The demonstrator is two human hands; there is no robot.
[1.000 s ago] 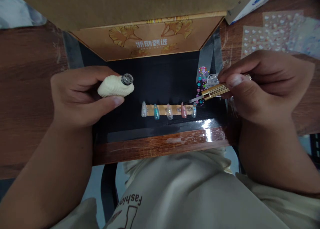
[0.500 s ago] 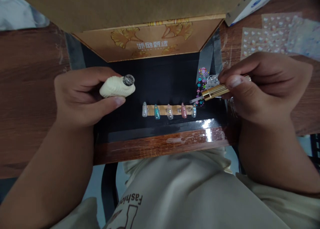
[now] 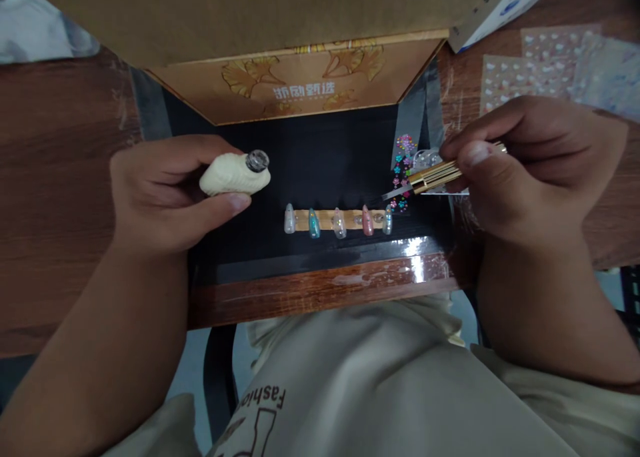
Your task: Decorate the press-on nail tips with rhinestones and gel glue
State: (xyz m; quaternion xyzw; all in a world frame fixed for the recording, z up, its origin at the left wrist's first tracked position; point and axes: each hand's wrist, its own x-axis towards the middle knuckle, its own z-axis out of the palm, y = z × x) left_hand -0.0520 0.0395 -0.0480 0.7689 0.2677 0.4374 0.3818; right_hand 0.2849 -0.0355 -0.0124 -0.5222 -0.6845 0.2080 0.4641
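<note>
A cream-coloured nail polish bottle [image 3: 233,174] with an uncapped, dark neck lies tilted in my left hand [image 3: 160,190], gripped between thumb and fingers. My right hand [image 3: 525,170] pinches the gold ridged handle of a nail polish brush [image 3: 436,176]. Its bristles point down and left, just above the right end of a wooden strip [image 3: 325,220]. Several false nails in silver, teal, clear and pink stand across that strip, among them a pink nail [image 3: 367,221] and a teal nail [image 3: 314,224]. The brush tip looks apart from the nails.
Behind the strip stands a brown cardboard box [image 3: 305,94] with gold leaf prints. Colourful flower gems [image 3: 400,170] lie by the brush on the black mat [image 3: 260,244]. Sticker sheets [image 3: 515,80] rest at the far right, and a plastic bag [image 3: 40,27] at the far left.
My right hand has shifted very slightly up and to the right with the brush. The left hand and bottle are almost still, and the nails have not moved.
</note>
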